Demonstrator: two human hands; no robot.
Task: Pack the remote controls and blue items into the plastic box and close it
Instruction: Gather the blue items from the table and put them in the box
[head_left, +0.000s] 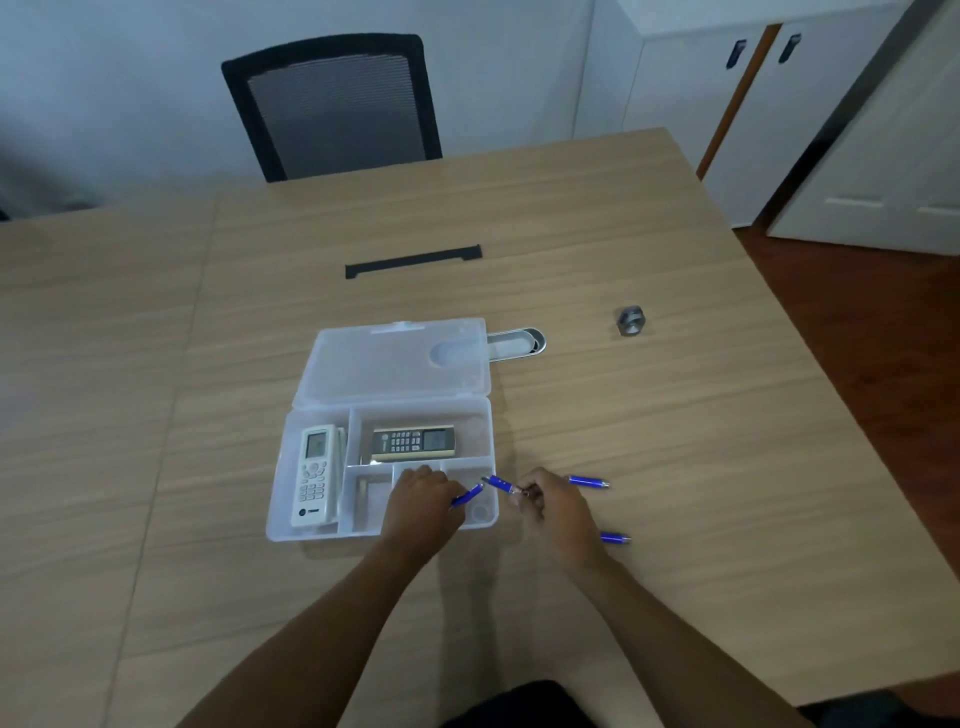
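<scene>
Box: clear plastic box (291, 493) lies open on the wooden table (649, 415); its lid (395, 364) is folded back flat on the far side.
Compartments: one long bay at the left, one wide bay at the upper right, a row of small bays along the near edge.
White remote: white remote control (315, 475) lies lengthwise in the left bay, buttons up.
Dark remote: dark remote control (414, 443) lies crosswise in the upper right bay, buttons up.
Left hand: left hand (423, 501) is over the small near bays, fingers curled round one blue item (466, 496); the item projects from between the fingers toward the right, its tip above the rightmost small bay.
Right hand: right hand (553, 501) is just beside the right wall of the box, fingertips pinching the metal end of a second blue item (501, 484); the blue body extends left from the fingertips over the box edge.
Tips: the two held items point toward each other, close together; whether they touch cannot be told.
Loose items: a third blue item (587, 481) lies on the table beyond the right hand; a fourth blue item (615, 538) lies beside the right wrist, partly hidden.
Other objects: metal fitting (630, 321) well to the right of the box; oval metal tray (517, 343) partly under the lid corner; black strip (413, 261) farther back; mesh chair (332, 104) behind the table.
</scene>
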